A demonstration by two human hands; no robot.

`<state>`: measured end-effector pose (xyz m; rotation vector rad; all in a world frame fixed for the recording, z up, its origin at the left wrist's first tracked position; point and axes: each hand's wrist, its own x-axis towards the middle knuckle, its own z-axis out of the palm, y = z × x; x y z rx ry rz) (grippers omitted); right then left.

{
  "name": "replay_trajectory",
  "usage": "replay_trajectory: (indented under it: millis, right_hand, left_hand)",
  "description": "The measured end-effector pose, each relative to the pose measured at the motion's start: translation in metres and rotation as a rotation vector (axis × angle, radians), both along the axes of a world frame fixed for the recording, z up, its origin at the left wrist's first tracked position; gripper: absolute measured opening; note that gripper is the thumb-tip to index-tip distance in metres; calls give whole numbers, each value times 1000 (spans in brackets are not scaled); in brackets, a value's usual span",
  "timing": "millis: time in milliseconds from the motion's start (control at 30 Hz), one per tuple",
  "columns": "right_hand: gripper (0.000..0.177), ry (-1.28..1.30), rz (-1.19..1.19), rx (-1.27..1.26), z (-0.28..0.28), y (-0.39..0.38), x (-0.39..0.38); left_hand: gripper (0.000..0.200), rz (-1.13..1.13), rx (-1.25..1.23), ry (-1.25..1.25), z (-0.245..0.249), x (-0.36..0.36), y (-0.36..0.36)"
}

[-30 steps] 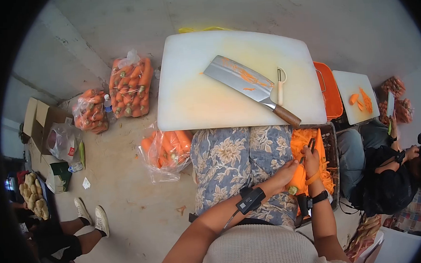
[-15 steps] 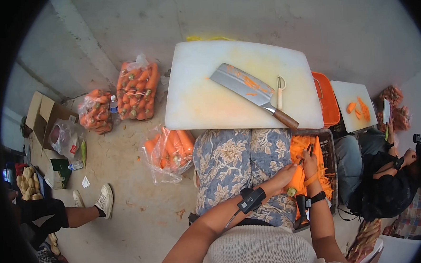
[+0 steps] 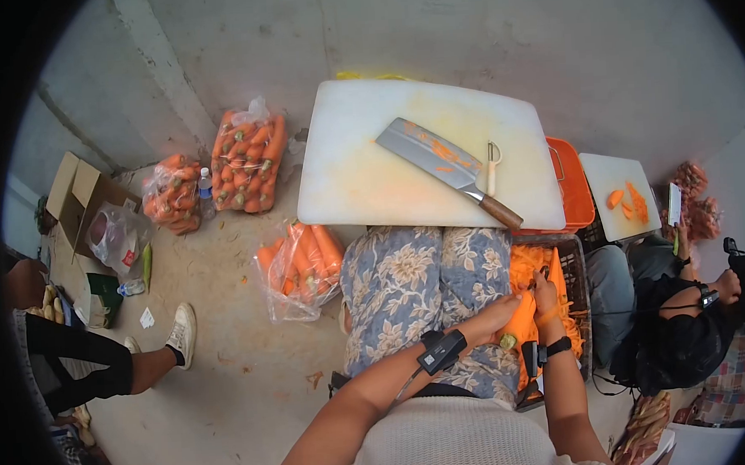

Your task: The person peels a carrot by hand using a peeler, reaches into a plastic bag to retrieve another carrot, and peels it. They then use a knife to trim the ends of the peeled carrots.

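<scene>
My left hand [image 3: 498, 313] is closed round a thick peeled carrot [image 3: 521, 319], its green stem end toward me. Close beside it, my right hand [image 3: 546, 297] is closed on a small dark peeler, mostly hidden by the fingers, at the carrot's far end. Both hands are over a dark plastic crate [image 3: 580, 265] holding orange carrot peelings [image 3: 527, 260]. Ahead, a white cutting board [image 3: 344, 167] lies above my knees. On it rest a cleaver [image 3: 436, 158] with orange scraps on its blade and a white-handled peeler [image 3: 492, 169].
Bags of carrots [image 3: 249, 161] stand on the floor to the left, one bag [image 3: 300, 266] near my legs. An orange bin [image 3: 572, 180] sits right of the board. A co-worker [image 3: 689, 317] with a smaller board [image 3: 609, 169] is at right; another person's leg [image 3: 101, 364] is at left.
My right hand has shifted slightly toward me along the carrot, and the view has moved a little. The person at left has leaned further in; the co-worker's knife hand has moved slightly.
</scene>
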<state>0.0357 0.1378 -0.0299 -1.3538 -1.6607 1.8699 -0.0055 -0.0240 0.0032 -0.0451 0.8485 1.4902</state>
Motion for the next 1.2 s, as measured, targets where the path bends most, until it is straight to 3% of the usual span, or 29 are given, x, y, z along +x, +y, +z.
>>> replay_trajectory:
  millis: [100, 233, 333, 467, 500, 667, 867, 900, 1000, 1033, 1133, 1200]
  right_hand:
    - [31, 45, -66, -140, -5, 0, 6]
    - [31, 90, -62, -87, -22, 14, 13]
    - [32, -16, -135, 226, -42, 25, 13]
    - [30, 118, -321, -182, -15, 1, 9]
    - [30, 129, -358, -171, -16, 2, 11]
    - [35, -34, -124, 10, 3, 3, 23]
    - [31, -63, -75, 62, -22, 19, 45]
    - [31, -52, -98, 61, -24, 18, 48]
    - [20, -35, -481, -69, -21, 4, 60]
    - [20, -23, -490, -61, -29, 6, 68]
    - [21, -67, -318, -179, -51, 0, 95]
    - [21, -267, -87, 11, -53, -12, 103]
  left_hand:
    - [37, 23, 102, -17, -7, 5, 1]
    - [36, 13, 141, -8, -9, 5, 2]
    - [36, -24, 136, -3, -2, 2, 1]
    - [38, -54, 125, 1, -5, 2, -3]
    - [38, -93, 134, 4, -3, 2, -3]
    - [36, -104, 96, 28, 9, 1, -7]
    - [35, -146, 119, 93, -3, 5, -3]
    - [35, -132, 147, 101, 2, 4, -2]
    - [40, -124, 125, 112, 18, 0, -16]
    - [40, -133, 136, 121, 16, -4, -16]
    - [48, -130, 153, -89, 3, -9, -17]
    - [49, -146, 162, -92, 3, -9, -16]
